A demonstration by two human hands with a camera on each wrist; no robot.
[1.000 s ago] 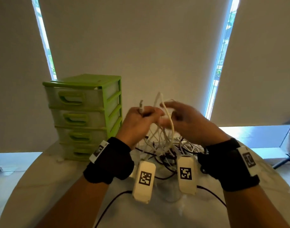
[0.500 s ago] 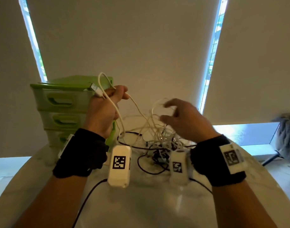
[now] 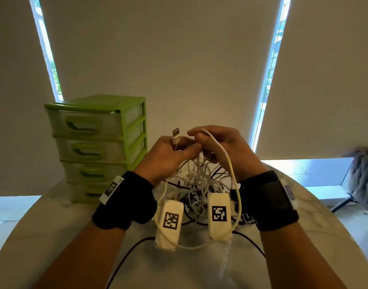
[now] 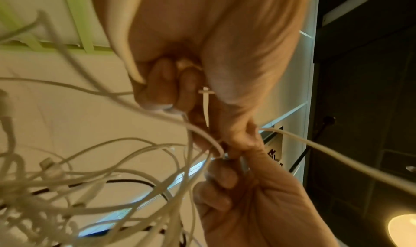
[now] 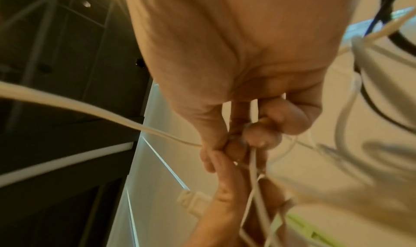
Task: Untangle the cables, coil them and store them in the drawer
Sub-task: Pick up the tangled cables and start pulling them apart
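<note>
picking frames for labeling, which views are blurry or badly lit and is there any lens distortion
Head view: sharp on the hands, but backlit; the window strips blow out and the blind edges lean inward from wide-angle distortion. Left wrist view: the left hand is fairly clear, the white cables smear with motion blur. Right wrist view: the right hand is soft and warm-tinted, cables at right blurred.

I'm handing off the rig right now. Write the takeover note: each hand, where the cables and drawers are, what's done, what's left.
Left hand: grips a white cable just below its USB plug, plug pointing up.
Right hand: pinches the same white cable, which loops down in front of both wrists.
Tangle of white and black cables: on the table below the hands, not yet separated.
Green drawer unit: on the table at left, all visible drawers shut.
Done: one cable end picked out.
Left: free that cable, coil it, open a drawer, store it, repeat for the others.
</note>
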